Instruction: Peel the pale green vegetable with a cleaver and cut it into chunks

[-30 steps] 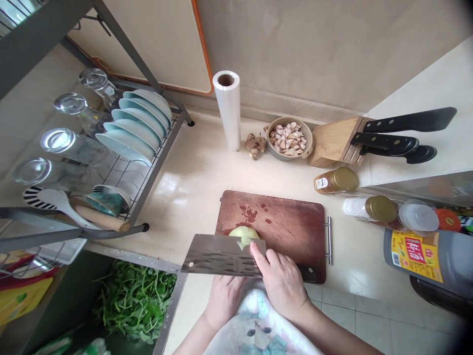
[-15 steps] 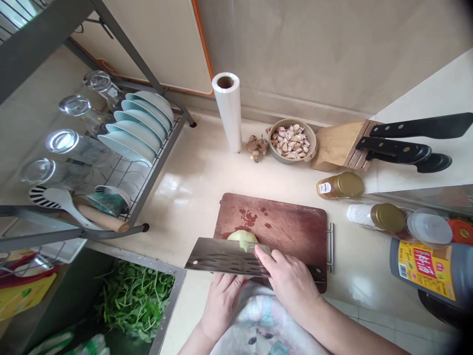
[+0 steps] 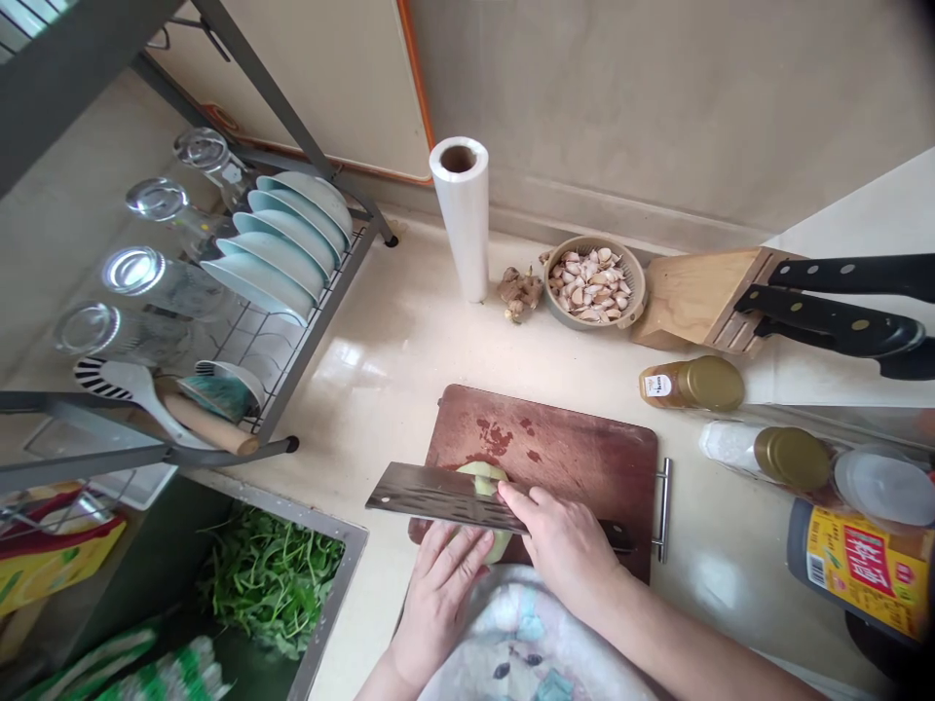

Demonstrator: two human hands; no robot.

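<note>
My right hand [image 3: 570, 545] grips the black handle of a broad cleaver [image 3: 430, 497], its index finger laid along the blade. The blade lies across a pale green, rounded vegetable [image 3: 499, 547], with part of it showing on each side. On the near side, my left hand [image 3: 447, 579] is curled over the vegetable, fingertips close to the blade. Underneath is a reddish-brown cutting board [image 3: 577, 458] with a metal handle at its right end. How deep the edge sits in the vegetable is hidden.
Behind the board stand a white plastic-film roll [image 3: 467, 234], ginger [image 3: 520, 292], a garlic bowl [image 3: 638, 307] and a knife block [image 3: 693, 292]. Jars [image 3: 693, 383] and a yellow-labelled jug [image 3: 862, 565] line the right. A dish rack [image 3: 292, 375] and sink with leafy greens [image 3: 278, 574] are left.
The cleaver has tilted, and more of the vegetable now shows on its near side under my left fingers. The whole view has shifted slightly.
</note>
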